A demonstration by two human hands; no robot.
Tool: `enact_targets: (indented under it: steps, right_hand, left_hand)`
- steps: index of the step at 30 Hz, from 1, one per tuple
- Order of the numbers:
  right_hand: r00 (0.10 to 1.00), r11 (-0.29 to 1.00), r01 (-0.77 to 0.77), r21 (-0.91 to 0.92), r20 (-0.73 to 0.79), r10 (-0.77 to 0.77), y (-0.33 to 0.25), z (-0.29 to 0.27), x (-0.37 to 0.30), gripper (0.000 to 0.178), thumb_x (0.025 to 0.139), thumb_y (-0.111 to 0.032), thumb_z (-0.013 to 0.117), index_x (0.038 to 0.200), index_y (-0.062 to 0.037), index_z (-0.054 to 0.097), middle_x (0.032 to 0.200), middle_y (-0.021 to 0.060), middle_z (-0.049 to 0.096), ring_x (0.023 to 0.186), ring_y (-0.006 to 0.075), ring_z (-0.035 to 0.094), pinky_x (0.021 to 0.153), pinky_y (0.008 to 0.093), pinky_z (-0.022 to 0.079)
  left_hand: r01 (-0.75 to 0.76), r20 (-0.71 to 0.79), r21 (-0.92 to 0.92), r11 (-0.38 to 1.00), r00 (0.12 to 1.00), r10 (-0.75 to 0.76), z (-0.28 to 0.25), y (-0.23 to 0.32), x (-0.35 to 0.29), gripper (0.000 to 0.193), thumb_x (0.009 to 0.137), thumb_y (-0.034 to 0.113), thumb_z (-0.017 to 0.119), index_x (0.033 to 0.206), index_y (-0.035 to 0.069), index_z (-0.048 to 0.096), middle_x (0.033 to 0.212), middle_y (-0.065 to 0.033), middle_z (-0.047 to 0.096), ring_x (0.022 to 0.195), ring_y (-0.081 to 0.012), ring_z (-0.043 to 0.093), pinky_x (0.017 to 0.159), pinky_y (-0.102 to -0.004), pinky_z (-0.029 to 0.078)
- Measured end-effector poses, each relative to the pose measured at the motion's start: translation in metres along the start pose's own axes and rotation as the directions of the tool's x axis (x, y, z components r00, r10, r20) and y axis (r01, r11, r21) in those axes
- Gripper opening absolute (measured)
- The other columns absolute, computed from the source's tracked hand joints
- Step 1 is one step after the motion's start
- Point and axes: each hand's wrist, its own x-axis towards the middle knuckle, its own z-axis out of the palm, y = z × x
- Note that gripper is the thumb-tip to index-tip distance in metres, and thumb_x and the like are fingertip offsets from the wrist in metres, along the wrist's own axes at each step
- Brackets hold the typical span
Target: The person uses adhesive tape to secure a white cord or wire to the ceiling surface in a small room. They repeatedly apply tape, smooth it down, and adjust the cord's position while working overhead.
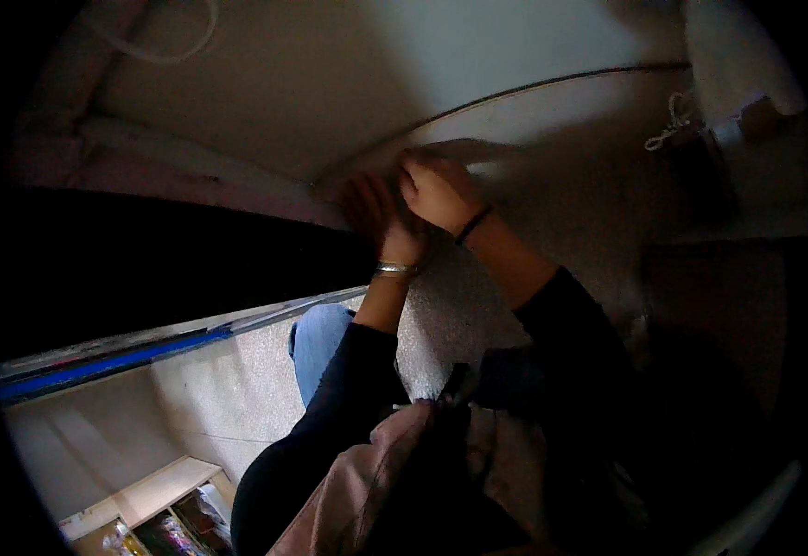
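Observation:
My left hand (376, 218), with a silver bracelet (394, 269) at the wrist, reaches into the shadow at the foot of a pale panel (534, 120). Its fingers look stretched out and spread, low against the surface. Close beside it, on the right, my right hand (443, 193) is closed with the fingers curled in; a dark band (474, 225) circles that wrist. Whatever the right fingers may hold is hidden in the dark. A thin dark seam curves across the panel just above both hands.
A dark slab with a blue-striped edge (126, 361) lies left of my arms. Below it are speckled floor (246, 371) and a low wooden shelf (163, 491) with wrapped goods. White cord (668, 125) hangs at upper right. My denim-covered knee (322, 343) is near my left forearm.

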Motion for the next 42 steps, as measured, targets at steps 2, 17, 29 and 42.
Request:
enact_targets:
  steps: [2, 17, 29, 42]
  right_hand:
    - [0.999, 0.999, 0.036, 0.002, -0.016, -0.036, 0.004, 0.003, -0.005, 0.013, 0.082, -0.018, 0.054, 0.087, -0.0053, 0.056, 0.075, 0.0188, 0.062, 0.07, 0.0401, 0.06, 0.062, 0.0503, 0.048]
    - [0.989, 0.988, -0.151, -0.039, 0.0, 0.151, 0.007, -0.028, 0.003, 0.015, 0.088, -0.019, 0.05, 0.087, -0.0044, 0.051, 0.075, 0.0199, 0.059, 0.072, 0.0431, 0.056, 0.062, 0.0513, 0.044]
    - [0.97, 0.974, -0.221, 0.043, -0.095, 0.224, 0.011, -0.051, 0.002, 0.011, 0.086, -0.017, 0.051, 0.086, -0.0056, 0.052, 0.073, 0.0194, 0.058, 0.071, 0.0428, 0.055, 0.06, 0.0512, 0.043]
    - [0.957, 0.961, -0.274, 0.043, -0.084, 0.277, 0.032, -0.086, 0.001, 0.014, 0.086, -0.017, 0.048, 0.085, -0.0038, 0.052, 0.079, 0.0207, 0.061, 0.074, 0.041, 0.059, 0.064, 0.0516, 0.046]
  left_hand:
    - [-0.015, 0.001, -0.02, 1.0, 1.0, 0.015, -0.003, 0.003, 0.001, 0.088, 0.074, 0.028, 0.061, 0.143, -0.002, 0.014, 0.149, -0.0276, 0.006, 0.137, -0.0458, 0.003, 0.11, -0.0551, 0.002]
    - [0.18, 0.244, -0.41, 0.894, 0.966, -0.082, -0.007, 0.02, 0.011, 0.086, 0.076, 0.026, 0.065, 0.145, 0.006, 0.018, 0.15, -0.0195, 0.017, 0.138, -0.0401, 0.013, 0.108, -0.0598, 0.012]
    - [0.077, 0.24, -0.147, 0.986, 0.97, -0.04, -0.015, 0.046, 0.033, 0.083, 0.076, 0.03, 0.065, 0.144, 0.007, 0.022, 0.151, -0.0169, 0.018, 0.138, -0.0423, 0.013, 0.109, -0.058, 0.009]
    - [-0.188, 0.261, 0.112, 0.976, 0.953, 0.154, -0.012, 0.081, 0.065, 0.08, 0.077, 0.028, 0.063, 0.145, 0.015, 0.023, 0.152, -0.0125, 0.016, 0.138, -0.0409, 0.014, 0.104, -0.0619, 0.018]
